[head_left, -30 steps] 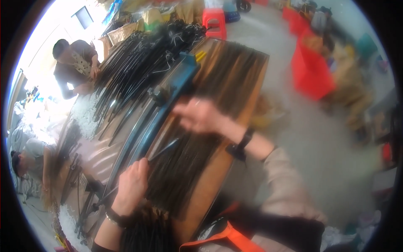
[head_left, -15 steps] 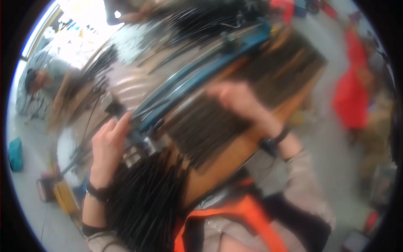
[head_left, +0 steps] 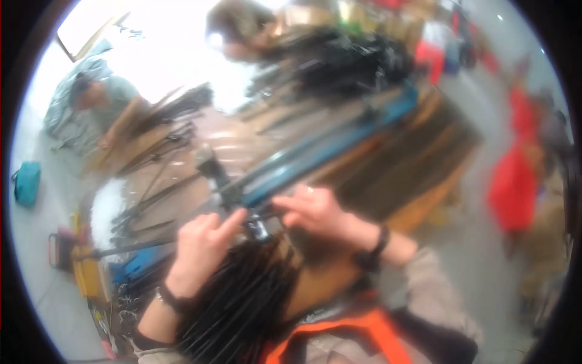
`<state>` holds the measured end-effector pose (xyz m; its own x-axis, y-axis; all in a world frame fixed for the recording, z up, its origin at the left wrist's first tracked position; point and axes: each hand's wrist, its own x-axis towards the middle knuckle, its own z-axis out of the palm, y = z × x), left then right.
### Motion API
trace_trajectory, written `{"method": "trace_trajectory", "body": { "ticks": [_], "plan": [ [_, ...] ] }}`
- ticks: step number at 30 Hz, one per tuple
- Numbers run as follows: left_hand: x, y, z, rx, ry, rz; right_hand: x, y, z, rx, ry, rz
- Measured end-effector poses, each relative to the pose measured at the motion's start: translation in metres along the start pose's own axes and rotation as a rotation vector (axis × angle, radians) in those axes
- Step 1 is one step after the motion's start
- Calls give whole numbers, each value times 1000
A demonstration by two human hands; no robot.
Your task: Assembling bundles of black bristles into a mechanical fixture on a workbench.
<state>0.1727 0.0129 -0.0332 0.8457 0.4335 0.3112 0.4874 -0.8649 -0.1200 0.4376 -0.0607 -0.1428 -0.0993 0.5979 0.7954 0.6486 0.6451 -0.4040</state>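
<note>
A long blue rail [head_left: 339, 142] runs across the workbench toward the far right, with a metal clamp-like block [head_left: 227, 194] at its near end. At that end, my left hand [head_left: 200, 252] has its index finger against a small shiny metal part [head_left: 257, 227]; the other fingers are curled. Just right of it, my right hand [head_left: 318, 215] is bent inward, index finger and thumb close together. Blur hides what either hand pinches. Below my hands lies a bundle of thin black rods [head_left: 242, 297].
Dark rods lie in a wooden tray [head_left: 418, 209] right of the rail. A black pile [head_left: 357, 60] sits at the far side. One co-worker [head_left: 100, 97] bends over the bench at left; another person's head [head_left: 239, 27] is at the back. A red garment [head_left: 515, 188] shows at right.
My right hand has come left and nearer along the rail, up to my left hand. The whole view has shifted, with the bench lower and further right.
</note>
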Motion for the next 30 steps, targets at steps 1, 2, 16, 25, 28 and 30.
{"method": "trace_trajectory", "body": {
  "ticks": [1,2,16,25,28,30],
  "plan": [
    [-5,-5,-4,16,19,-13,1,9,-8,-62,-2,-67],
    [-10,-5,-6,21,32,-21,-3,18,-17,-126,-5,-122],
    [-60,-85,-54,38,315,-412,-19,96,-1,-230,-84,232],
    [-111,-81,-73,-73,314,-600,118,21,123,448,-301,191],
    [-149,-81,-73,-48,274,-664,121,21,140,468,-348,146],
    [-162,-82,-67,-42,251,-695,120,24,145,445,-353,168]
  ]
}}
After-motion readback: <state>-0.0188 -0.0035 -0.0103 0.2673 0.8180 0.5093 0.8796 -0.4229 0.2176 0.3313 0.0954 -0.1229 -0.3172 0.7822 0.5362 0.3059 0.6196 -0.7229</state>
